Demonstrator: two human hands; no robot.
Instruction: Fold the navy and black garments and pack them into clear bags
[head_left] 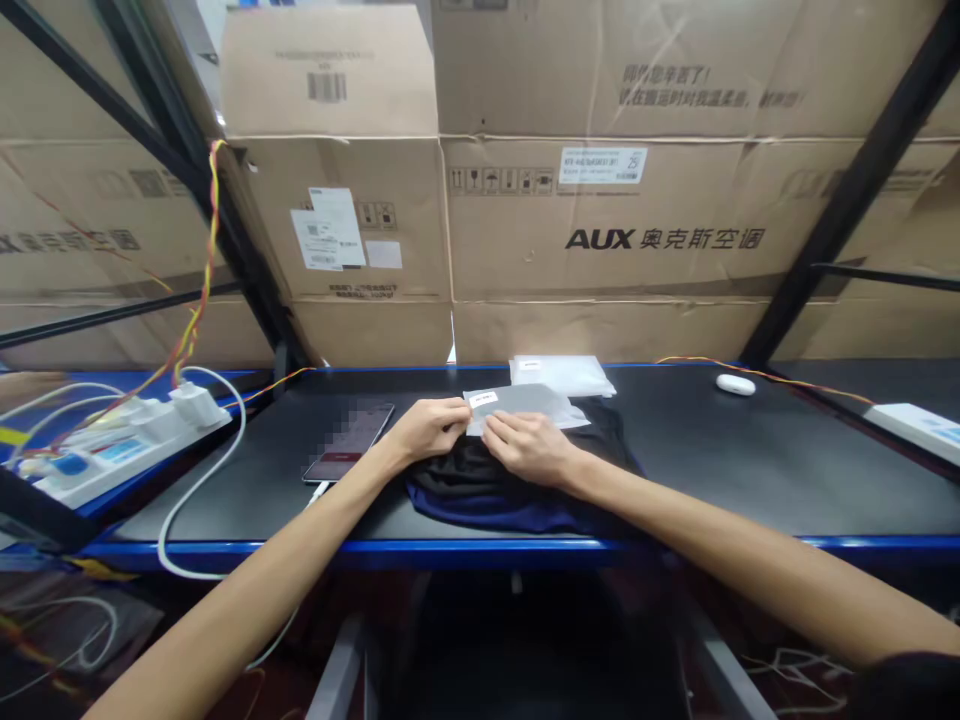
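Observation:
My left hand (429, 426) and my right hand (527, 447) both pinch the near left edge of a grey plastic bag (525, 403) with a small white label. The bag lies on top of a dark folded garment (495, 480) with a blue lower layer, on the black worktop (712, 450). Behind the bag sits a small stack of clear plastic bags (559, 374). A phone (349, 442) lies just left of my left hand, its cable running off the table edge.
A white power strip (124, 440) with plugs and white cables sits at the left. A small white earbud case (735, 384) rests at the back right, and a white device (919, 425) at the far right. Large cardboard boxes (600, 220) form the back wall; black diagonal frame bars flank both sides.

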